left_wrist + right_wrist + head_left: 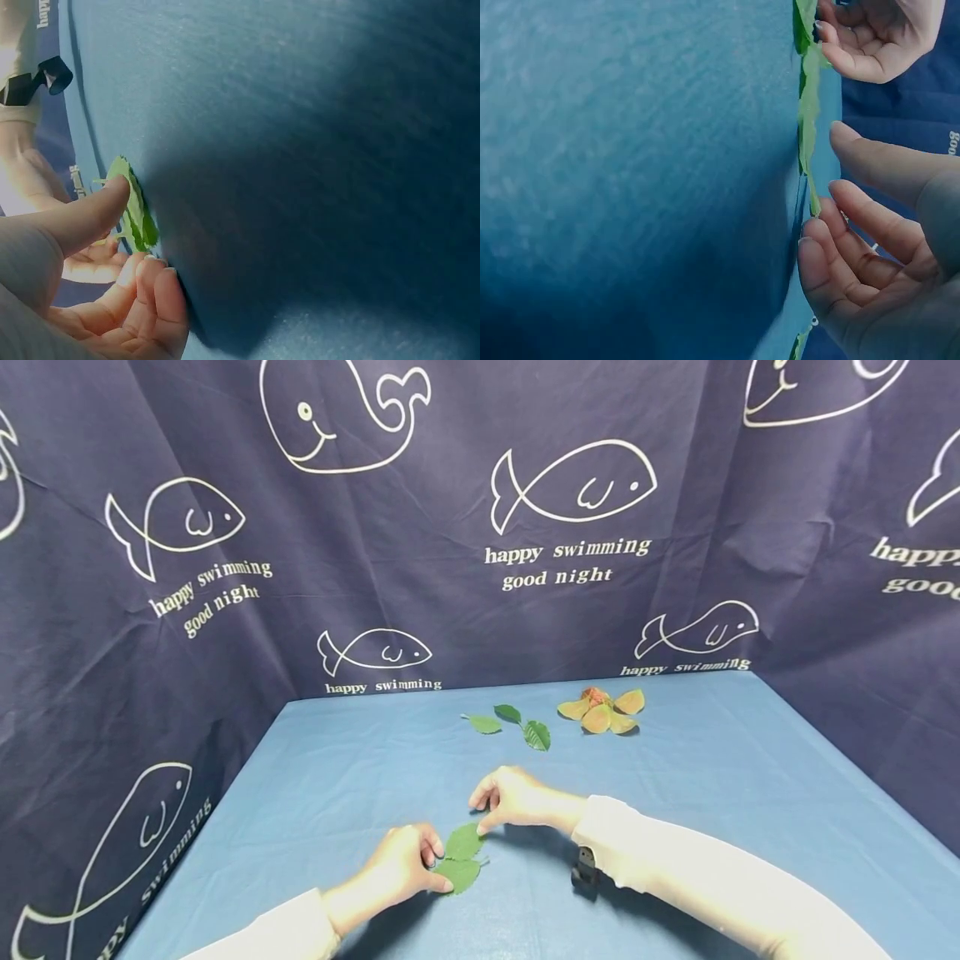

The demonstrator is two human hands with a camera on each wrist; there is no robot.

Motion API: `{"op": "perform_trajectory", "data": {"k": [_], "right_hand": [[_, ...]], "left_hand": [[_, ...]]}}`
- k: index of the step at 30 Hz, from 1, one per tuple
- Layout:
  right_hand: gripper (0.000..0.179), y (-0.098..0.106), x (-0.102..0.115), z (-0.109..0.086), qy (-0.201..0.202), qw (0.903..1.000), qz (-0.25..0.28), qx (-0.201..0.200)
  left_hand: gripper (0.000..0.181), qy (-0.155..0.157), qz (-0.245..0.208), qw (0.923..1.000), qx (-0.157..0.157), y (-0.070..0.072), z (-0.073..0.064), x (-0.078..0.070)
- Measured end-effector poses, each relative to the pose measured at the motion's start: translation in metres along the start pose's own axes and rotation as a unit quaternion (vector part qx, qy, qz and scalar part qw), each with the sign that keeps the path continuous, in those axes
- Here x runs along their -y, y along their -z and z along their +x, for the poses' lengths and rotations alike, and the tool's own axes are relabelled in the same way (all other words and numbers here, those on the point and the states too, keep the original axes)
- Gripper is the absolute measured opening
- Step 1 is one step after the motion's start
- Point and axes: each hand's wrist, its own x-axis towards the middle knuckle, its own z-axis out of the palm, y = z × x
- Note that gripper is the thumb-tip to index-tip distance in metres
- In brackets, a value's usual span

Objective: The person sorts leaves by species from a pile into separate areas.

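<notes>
Two green leaves lie close together on the blue cloth, a nearer leaf (459, 874) and a farther leaf (463, 842). My left hand (408, 860) is at their left side, its thumb resting on the nearer leaf; the left wrist view shows that thumb over the leaf (136, 210) with the other fingers bent below. My right hand (517, 799) reaches in from the right, thumb tip at the edge of the farther leaf. In the right wrist view the right thumb (870, 154) stands apart from the loosely bent fingers, beside a leaf (808, 112) and its stem.
Farther back on the blue cloth (337, 760) lie several loose green leaves (537, 735). To their right are yellow-orange petals or leaves (597, 718) around a reddish clump (596, 696). A dark curtain (450, 527) with white fish drawings hangs behind and at the sides.
</notes>
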Motion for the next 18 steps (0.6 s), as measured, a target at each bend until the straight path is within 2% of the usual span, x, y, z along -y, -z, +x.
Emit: {"op": "perform_trajectory", "data": {"k": [8, 18], "right_hand": [[0.021, -0.0060, 0.0012, -0.0011, -0.013, 0.9999, -0.010, 0.000], [0.013, -0.0092, 0.0040, -0.0010, -0.025, 0.9993, -0.027, 0.008]], "left_hand": [[0.035, -0.022, 0.002, 0.9997, -0.008, -0.0015, 0.0023, -0.0011], [0.036, -0.025, -0.001, 0.9996, -0.008, -0.0032, 0.0039, -0.0019]]}}
